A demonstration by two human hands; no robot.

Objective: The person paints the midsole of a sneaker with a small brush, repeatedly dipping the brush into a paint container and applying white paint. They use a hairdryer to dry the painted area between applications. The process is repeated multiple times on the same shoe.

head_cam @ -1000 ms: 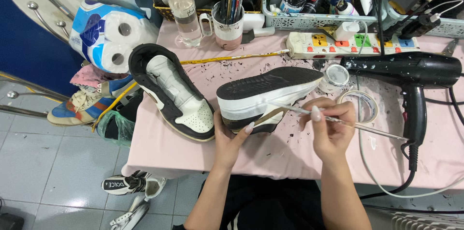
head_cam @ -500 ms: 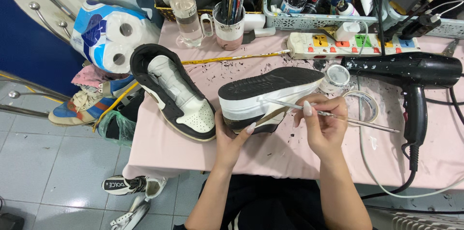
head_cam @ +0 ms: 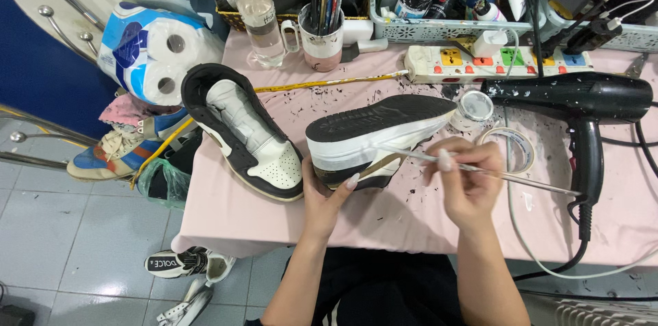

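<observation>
Pink table (head_cam: 226, 209), painting underway: left hand (head_cam: 329, 196) grips the shoe (head_cam: 373, 135), right hand (head_cam: 466, 178) pinches a brush (head_cam: 480, 170); steady strokes probably needed next.

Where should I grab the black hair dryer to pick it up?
Take the hair dryer by its handle, coming from the table's near edge. The handle sticks out toward that edge, straight and slim, while the barrel is fat and lies beside the power strip.

The held sneaker (head_cam: 373, 137) lies on its side at table (head_cam: 411, 223) centre. A second sneaker (head_cam: 243, 130) lies to its left, the hair dryer (head_cam: 582, 103) to its right, the power strip (head_cam: 507, 60) behind it.
</observation>
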